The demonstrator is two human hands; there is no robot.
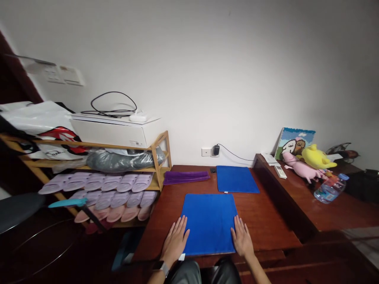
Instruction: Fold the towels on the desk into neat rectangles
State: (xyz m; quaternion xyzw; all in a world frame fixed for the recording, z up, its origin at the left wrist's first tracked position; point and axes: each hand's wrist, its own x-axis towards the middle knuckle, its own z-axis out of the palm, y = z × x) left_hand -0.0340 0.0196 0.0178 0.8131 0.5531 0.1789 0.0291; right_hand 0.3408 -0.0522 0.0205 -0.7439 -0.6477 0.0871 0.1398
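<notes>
A blue cloth (209,223) lies spread flat on the brown wooden table (266,221), with a small white tag at its near left corner. My left hand (175,238) rests with fingers stretched out at the cloth's left edge, a watch on the wrist. At the right edge, my right hand (242,237) lies flat, its fingers slightly apart. Neither hand grips anything. Farther back on the table are a second blue cloth (237,179) and a folded purple cloth (186,177).
A wooden rack (161,165) at left holds slippers (120,182) and a white box (112,130). On the right-hand table sit a pink plush toy (302,167), a yellow plush toy (316,157), a plastic bottle (330,190) and a remote (280,172). A black charger (216,150) is plugged into the wall.
</notes>
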